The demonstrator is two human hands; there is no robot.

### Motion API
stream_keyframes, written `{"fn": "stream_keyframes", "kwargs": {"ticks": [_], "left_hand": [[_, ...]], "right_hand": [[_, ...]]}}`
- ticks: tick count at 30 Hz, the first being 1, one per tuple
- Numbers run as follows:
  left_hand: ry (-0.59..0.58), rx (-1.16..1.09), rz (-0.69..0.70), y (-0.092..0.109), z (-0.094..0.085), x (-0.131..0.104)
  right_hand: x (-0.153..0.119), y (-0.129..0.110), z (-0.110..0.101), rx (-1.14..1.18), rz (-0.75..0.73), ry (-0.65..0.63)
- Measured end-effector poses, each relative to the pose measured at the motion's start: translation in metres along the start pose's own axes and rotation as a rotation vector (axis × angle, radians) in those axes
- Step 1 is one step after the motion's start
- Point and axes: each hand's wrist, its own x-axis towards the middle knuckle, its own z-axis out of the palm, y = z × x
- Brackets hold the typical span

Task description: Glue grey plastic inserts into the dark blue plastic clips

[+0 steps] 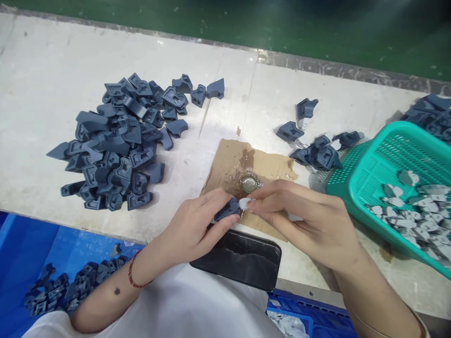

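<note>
My left hand [202, 220] grips a dark blue-grey plastic part [226, 209] between thumb and fingers. A small white plastic piece [245, 203] is pinched in my right hand [299, 216], held right at the end of the dark part. Whether the two pieces are joined I cannot tell. Just beyond my fingertips, a small round dish with shiny liquid [250, 183] sits on a stained piece of cardboard [275, 164]. Below my hands a black phone [243, 260] lies at the table's near edge.
A large heap of dark parts [116, 145] covers the table's left side. At right stands a green basket [352, 188] of white pieces, with a small group of dark parts [317, 152] beside it. Blue bins [21, 263] are below the table edge.
</note>
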Motion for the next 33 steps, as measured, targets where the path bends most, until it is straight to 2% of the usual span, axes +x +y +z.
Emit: {"fn": "stream_keyframes", "kwargs": {"ticks": [10, 16, 19, 23, 28, 33], "left_hand": [[-0.015, 0.092, 0.014, -0.001, 0.003, 0.001], [-0.039, 0.009, -0.006, 0.000, -0.001, 0.000], [-0.059, -0.006, -0.026, 0.001, -0.002, 0.000], [-0.043, 0.002, -0.004, 0.002, -0.002, 0.000], [-0.039, 0.042, 0.026, 0.001, 0.000, 0.000], [-0.034, 0.065, 0.054, 0.000, 0.001, 0.000]], "right_hand": [[0.000, 0.000, 0.005, -0.031, -0.006, -0.018], [0.004, 0.000, 0.005, 0.090, 0.051, -0.030], [0.006, 0.001, 0.002, -0.035, 0.037, -0.068], [0.008, 0.003, 0.005, -0.298, -0.093, -0.153], [0.008, 0.002, 0.015, -0.284, -0.107, -0.160], [0.009, 0.002, 0.014, -0.220, -0.086, -0.199]]}}
